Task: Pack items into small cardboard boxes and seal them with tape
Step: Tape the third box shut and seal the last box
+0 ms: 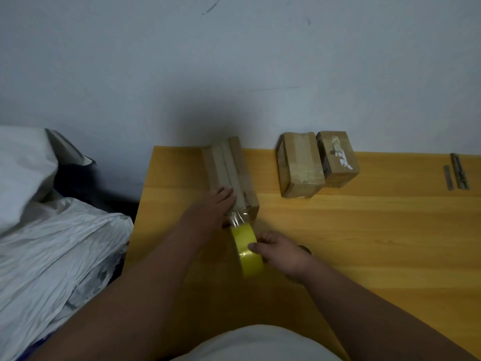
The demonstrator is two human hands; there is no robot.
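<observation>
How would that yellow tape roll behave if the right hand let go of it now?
The tape roll stands on edge, so it would probably roll or topple. The strip stuck to the cardboard box may tether it. It looks rigid and probably light: the right hand holds it alone.

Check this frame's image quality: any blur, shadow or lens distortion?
Head view: dim overall; a soft shadow darkens the wall above the long box; wide-angle bending curves the table edge; the whole frame is slightly soft; faint sheen on the tape roll held by the right hand.
</observation>
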